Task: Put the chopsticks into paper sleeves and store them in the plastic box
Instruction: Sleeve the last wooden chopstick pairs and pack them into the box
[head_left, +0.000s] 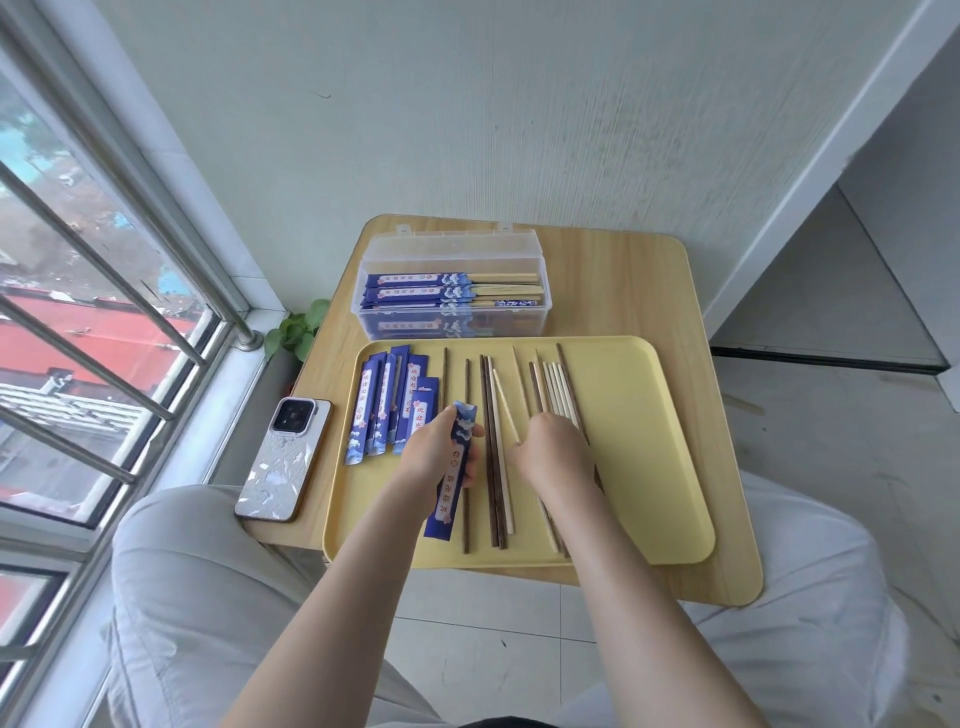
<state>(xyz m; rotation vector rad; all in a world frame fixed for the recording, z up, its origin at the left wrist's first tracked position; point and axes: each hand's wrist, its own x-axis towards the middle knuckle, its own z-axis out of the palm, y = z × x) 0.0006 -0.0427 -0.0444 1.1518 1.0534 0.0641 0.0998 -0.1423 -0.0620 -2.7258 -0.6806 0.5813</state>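
From the head view, we see our left hand (434, 454) curled around one blue paper sleeve (455, 467), lifted above the yellow tray (639, 447) with its open end pointing away from us. Our right hand (553, 452) is down on the loose chopsticks (493, 467), fingers bent over a pale one; whether the pinch has closed we cannot tell, since the knuckles hide the fingertips. The two hands are near each other but apart.

More empty sleeves (387, 405) lie fanned at the tray's left, and dark and pale chopsticks lie in rows across its middle. The plastic box (449, 291) stands open just beyond the tray on the wooden surface (623, 291), already holding several sleeved pairs. A phone (283, 460) rests left of the tray.

In our judgement the step is picking a matched pair. We should gather two of the same colour, align their tips, and squeeze the sleeve's edges lightly so its mouth bows open. Then we feed the narrow ends in together, sliding straight so the paper does not crease or tear.
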